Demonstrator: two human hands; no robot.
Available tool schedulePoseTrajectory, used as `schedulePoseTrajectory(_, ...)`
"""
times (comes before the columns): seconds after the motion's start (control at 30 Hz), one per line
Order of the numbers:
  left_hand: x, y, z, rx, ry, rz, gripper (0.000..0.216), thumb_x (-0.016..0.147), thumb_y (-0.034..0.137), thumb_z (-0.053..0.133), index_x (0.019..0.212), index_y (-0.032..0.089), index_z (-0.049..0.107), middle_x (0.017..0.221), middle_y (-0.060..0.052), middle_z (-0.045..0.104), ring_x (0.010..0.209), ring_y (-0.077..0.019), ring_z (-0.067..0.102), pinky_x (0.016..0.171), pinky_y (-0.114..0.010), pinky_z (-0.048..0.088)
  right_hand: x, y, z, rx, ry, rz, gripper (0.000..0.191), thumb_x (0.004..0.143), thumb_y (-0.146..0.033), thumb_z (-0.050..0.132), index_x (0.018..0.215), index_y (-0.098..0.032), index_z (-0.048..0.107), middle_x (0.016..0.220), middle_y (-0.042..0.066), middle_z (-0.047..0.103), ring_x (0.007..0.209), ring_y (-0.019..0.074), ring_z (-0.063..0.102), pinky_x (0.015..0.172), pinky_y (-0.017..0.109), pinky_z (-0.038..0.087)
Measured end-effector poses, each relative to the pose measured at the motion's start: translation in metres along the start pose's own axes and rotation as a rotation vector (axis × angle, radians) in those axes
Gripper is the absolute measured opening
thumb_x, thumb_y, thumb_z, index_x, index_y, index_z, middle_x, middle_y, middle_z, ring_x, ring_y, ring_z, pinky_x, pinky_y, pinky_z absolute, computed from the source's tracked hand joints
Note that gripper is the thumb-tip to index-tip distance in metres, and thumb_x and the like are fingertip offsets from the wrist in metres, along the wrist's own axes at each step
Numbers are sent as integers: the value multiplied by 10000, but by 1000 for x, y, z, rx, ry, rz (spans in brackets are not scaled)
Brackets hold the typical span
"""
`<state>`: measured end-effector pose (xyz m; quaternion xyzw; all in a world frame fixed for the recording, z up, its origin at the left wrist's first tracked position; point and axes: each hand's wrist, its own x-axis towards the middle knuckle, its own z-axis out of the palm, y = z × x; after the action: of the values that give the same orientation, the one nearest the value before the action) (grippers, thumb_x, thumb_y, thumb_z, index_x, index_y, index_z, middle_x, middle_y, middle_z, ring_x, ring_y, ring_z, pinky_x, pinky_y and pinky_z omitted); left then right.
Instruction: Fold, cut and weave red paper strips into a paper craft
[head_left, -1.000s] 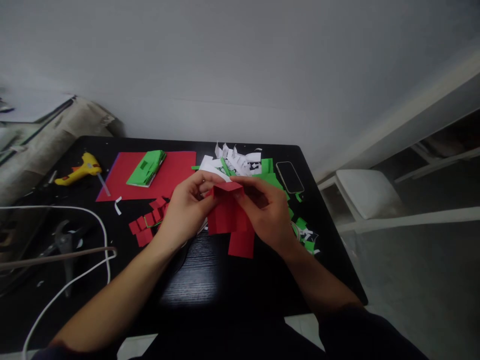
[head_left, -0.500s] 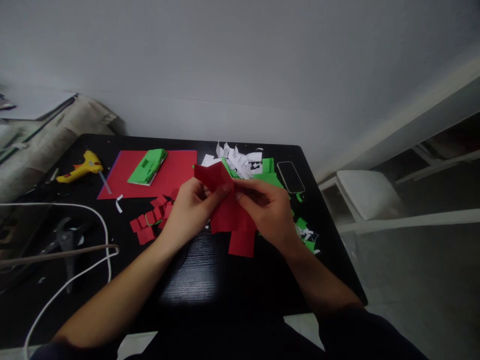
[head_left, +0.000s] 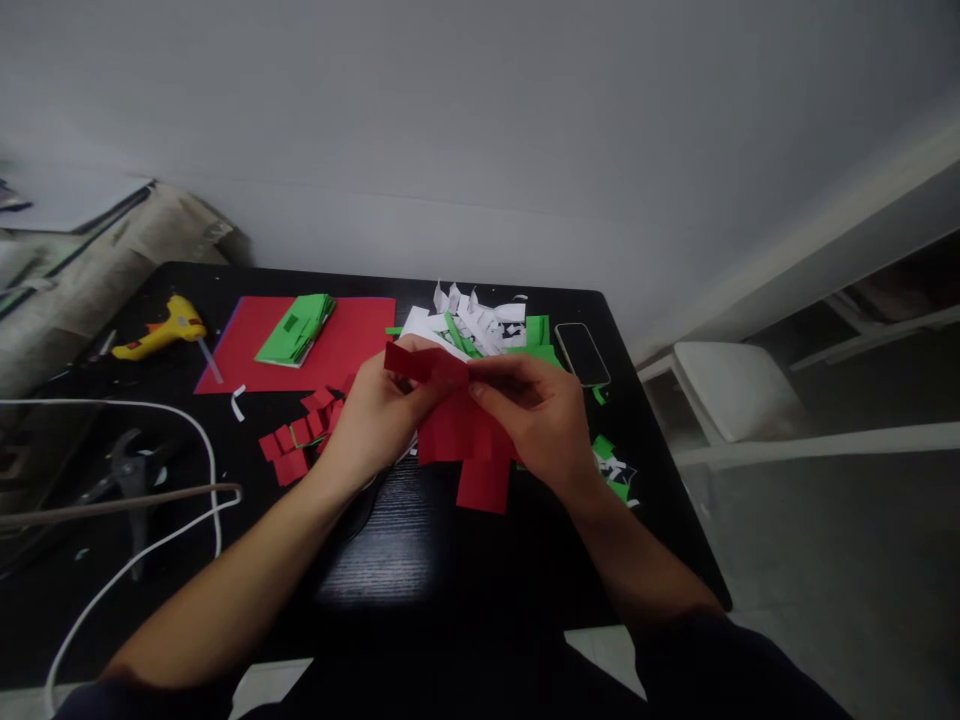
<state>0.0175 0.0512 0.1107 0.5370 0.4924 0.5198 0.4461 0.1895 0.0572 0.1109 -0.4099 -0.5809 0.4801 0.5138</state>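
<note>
A piece of red paper (head_left: 424, 364) is pinched between both hands above the middle of the black table. My left hand (head_left: 382, 410) has its thumb over the paper, with the other fingers hidden behind it. My right hand (head_left: 532, 410) grips the right edge between thumb and forefinger. The paper's upper left part is folded over as a strip. Below the hands lie more red paper pieces (head_left: 482, 485); I cannot tell whether they join the held one. Small red squares (head_left: 291, 466) are scattered left of my left hand.
A red sheet (head_left: 360, 345) bears a stack of folded green paper (head_left: 298, 330). Left of it lies a yellow glue gun (head_left: 169, 328). White paper scraps (head_left: 480, 322) and a phone (head_left: 583, 354) are at the back. Pliers (head_left: 131, 480) and a white cable (head_left: 206, 440) lie at left.
The red paper's upper flap has folded down toward me, and now appears as a narrower strip. Both hands keep their pinch, the left tilting slightly with the fold.
</note>
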Motion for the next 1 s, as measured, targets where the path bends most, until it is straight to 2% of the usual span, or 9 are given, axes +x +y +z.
schedulePoseTrajectory(0.17,0,2,0,52,14,-12,160,813,285,807,867,195,686,816,-13,682,718,-144,607,612,-232,475,1,1,-1,1,-1,3,145,816,-171,802,934,-253,817,922,7,828,878,196,794,862,385,679)
schedulePoseTrajectory(0.3,-1,7,0,95,32,-21,141,804,263,797,849,193,683,768,-5,675,673,-138,590,577,-228,454,2,3,-2,5,-6,7,143,813,-185,804,936,-256,816,923,4,829,878,195,795,853,383,680)
schedulePoseTrajectory(0.5,-2,9,3,32,49,-19,139,799,211,788,865,188,667,739,11,664,657,-126,605,584,-225,471,2,3,-1,30,-36,9,164,805,-161,794,951,-237,788,950,14,818,903,190,789,891,377,667)
schedulePoseTrajectory(0.63,-3,1,5,-20,59,44,132,796,187,775,864,185,662,782,8,687,696,-122,624,619,-220,498,0,8,2,76,-40,-28,215,804,-172,815,1000,-245,760,977,6,804,903,177,781,875,340,658)
schedulePoseTrajectory(0.83,-2,-3,5,-46,32,85,124,808,143,731,903,189,668,798,12,696,706,-117,647,623,-209,504,-5,10,7,-68,-49,-156,272,863,-138,724,1105,-264,731,1096,22,768,994,186,752,910,347,635)
schedulePoseTrajectory(1.0,-4,-3,5,-28,12,61,126,826,139,722,923,193,663,776,14,680,666,-109,622,585,-202,474,-7,8,9,-196,10,-235,190,917,-173,674,1078,-263,721,1057,32,771,980,198,746,876,357,630)
